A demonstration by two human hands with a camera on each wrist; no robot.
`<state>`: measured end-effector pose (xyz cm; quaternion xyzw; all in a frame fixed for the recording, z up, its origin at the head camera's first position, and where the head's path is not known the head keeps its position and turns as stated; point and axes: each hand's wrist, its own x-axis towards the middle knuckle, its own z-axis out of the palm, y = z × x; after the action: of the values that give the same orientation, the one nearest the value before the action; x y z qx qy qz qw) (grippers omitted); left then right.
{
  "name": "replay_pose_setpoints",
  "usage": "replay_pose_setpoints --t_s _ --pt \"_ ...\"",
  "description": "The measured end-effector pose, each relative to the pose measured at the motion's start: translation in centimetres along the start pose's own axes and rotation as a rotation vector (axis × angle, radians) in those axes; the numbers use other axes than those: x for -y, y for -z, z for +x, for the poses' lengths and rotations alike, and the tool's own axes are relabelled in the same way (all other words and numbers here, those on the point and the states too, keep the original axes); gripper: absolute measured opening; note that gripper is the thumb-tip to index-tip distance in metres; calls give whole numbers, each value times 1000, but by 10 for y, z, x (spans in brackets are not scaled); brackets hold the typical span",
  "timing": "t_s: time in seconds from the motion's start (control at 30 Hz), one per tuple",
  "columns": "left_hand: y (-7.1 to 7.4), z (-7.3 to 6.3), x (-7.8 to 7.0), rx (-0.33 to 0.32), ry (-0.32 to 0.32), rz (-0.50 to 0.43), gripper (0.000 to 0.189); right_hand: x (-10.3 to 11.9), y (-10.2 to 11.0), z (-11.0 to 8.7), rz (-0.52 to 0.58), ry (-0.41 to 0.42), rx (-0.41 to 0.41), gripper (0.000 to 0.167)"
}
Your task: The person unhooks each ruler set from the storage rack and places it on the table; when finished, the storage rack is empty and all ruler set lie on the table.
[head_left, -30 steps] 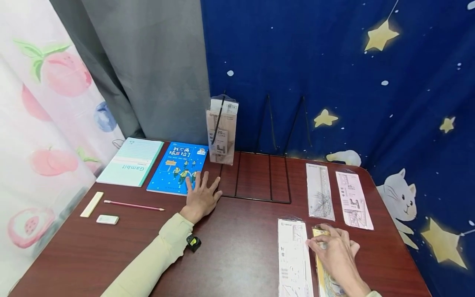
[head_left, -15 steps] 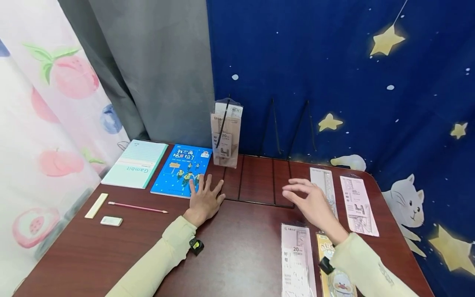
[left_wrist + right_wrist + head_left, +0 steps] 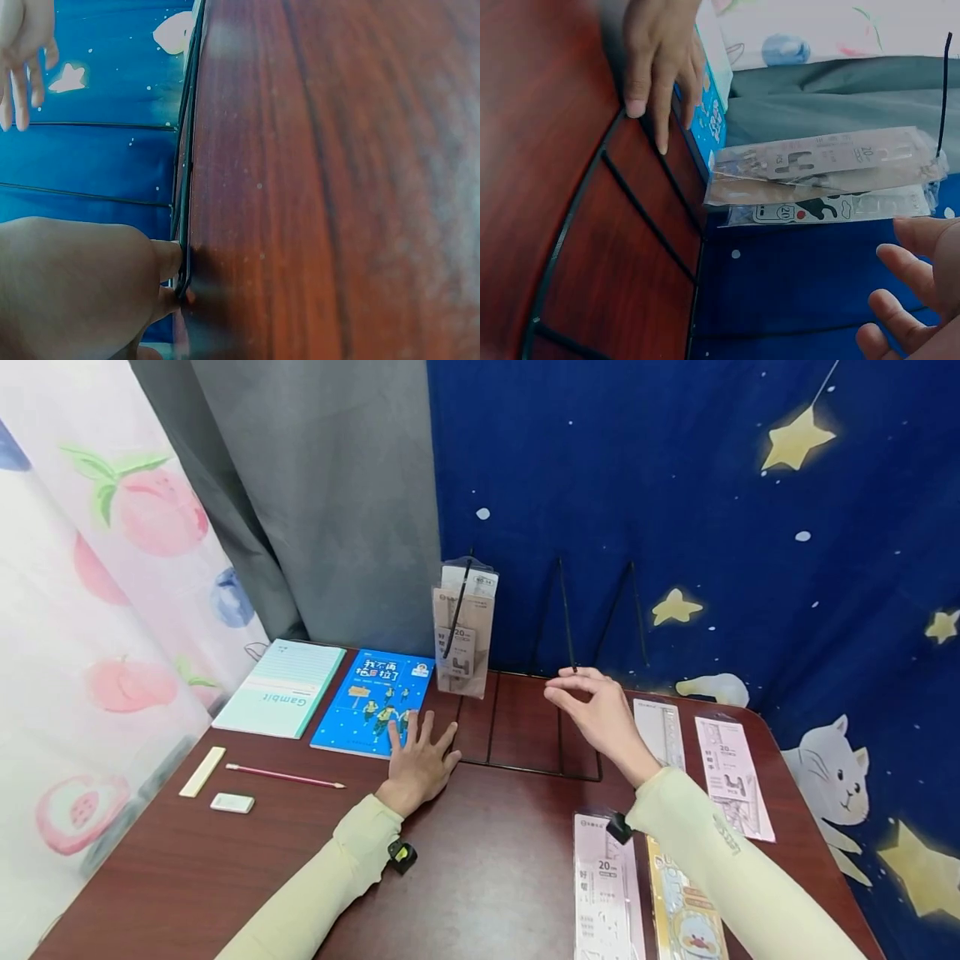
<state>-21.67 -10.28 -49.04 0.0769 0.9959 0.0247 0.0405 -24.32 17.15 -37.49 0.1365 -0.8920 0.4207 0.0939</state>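
Note:
My left hand lies flat with fingers spread, its fingertips over the lower corner of a blue booklet and the left end of the black wire rack. In the right wrist view its fingers reach the rack's base wire. My right hand hovers over the rack's right part, its fingers loosely bent and nothing between them. Two packaged ruler sets hang from the rack's left hook, one in front of the other. The other two hooks stand bare before the blue curtain.
Two packaged ruler sets lie at the back right, one partly behind my right arm. Nearer the front are another pink set and a yellow duck pack. A notebook, pencil, eraser and cream strip lie left.
My right hand has left the yellow duck pack and moved up and left to the rack. My left hand has stayed in place. The head view has shifted slightly.

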Motion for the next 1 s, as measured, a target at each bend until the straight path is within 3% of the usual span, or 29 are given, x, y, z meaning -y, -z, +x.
replay_pose_setpoints --t_s 0.27,0.6,0.8,1.0 --pt "-6 0 3 11 4 8 57 15 -28 40 47 13 13 33" --pt "-1 -3 1 -10 6 -21 56 32 -56 79 152 63 15 39" --pt "-4 1 3 -4 4 -33 56 42 -62 92 176 46 17 36" --pt "-10 5 4 -5 -1 -7 58 47 -64 92 147 48 5 29"
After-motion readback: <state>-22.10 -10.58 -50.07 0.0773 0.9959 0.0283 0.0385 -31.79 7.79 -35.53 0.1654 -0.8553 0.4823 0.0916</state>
